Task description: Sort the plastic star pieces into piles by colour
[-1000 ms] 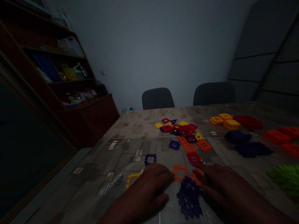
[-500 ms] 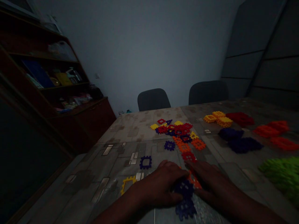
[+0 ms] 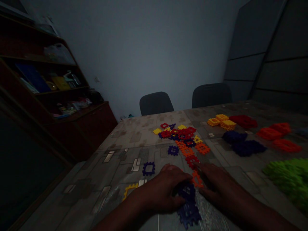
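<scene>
My left hand point(image 3: 163, 189) and my right hand point(image 3: 215, 184) lie on the table point(image 3: 115, 160), both closing in on a dark purple assembly of flat interlocking tiles point(image 3: 189, 207) between them. Left fingers curl over its upper part. Right fingers touch its right side, next to an orange triangular tile point(image 3: 197, 179). A red square tile point(image 3: 192, 159) lies just beyond my fingers. A purple open square tile point(image 3: 148, 168) and a yellow open tile point(image 3: 130, 190) lie left of my left hand. The light is dim.
A scatter of red, orange, yellow and purple tiles point(image 3: 184, 136) covers the table's middle. Sorted heaps stand at right: yellow point(image 3: 221, 122), red point(image 3: 243, 121), purple point(image 3: 243, 142), orange point(image 3: 276, 136), green point(image 3: 287, 176). Two dark chairs point(image 3: 156, 103) stand behind; a wooden shelf unit point(image 3: 48, 93) is at left.
My left hand slid right onto the purple assembly and curled over it. My right hand moved in against its other side. The orange open tile is now hidden beneath my hands.
</scene>
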A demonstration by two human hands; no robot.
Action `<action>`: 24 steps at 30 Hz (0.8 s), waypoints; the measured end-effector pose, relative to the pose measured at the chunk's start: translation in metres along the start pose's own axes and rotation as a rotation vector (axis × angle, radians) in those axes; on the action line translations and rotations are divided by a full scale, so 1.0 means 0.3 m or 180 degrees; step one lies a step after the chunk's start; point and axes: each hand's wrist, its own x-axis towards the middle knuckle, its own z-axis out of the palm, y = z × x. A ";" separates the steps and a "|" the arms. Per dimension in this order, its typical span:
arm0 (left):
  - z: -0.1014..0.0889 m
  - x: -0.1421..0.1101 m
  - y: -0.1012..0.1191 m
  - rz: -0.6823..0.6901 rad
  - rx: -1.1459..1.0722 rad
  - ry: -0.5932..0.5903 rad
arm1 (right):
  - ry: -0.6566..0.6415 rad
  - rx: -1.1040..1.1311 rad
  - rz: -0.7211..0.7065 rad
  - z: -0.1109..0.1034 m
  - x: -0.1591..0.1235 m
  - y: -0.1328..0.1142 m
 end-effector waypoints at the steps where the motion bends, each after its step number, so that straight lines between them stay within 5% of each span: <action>1: -0.006 0.008 -0.002 -0.0011 0.0062 -0.0053 | -0.0037 0.0009 0.0018 -0.014 -0.002 -0.002; 7: -0.029 0.076 -0.019 0.0037 0.0370 -0.0524 | -0.0214 0.0052 0.0127 -0.014 -0.022 0.032; 15: -0.043 0.099 -0.018 -0.0001 0.0443 -0.0617 | -0.0436 0.0179 0.0153 0.003 -0.032 0.064; 20: -0.037 0.047 0.050 -0.0431 0.0236 0.0094 | -0.0295 0.0274 -0.0007 -0.001 -0.033 0.064; 24: 0.040 -0.042 0.095 -0.1019 -0.0079 0.0854 | -0.0275 0.0281 0.0076 -0.004 -0.038 0.057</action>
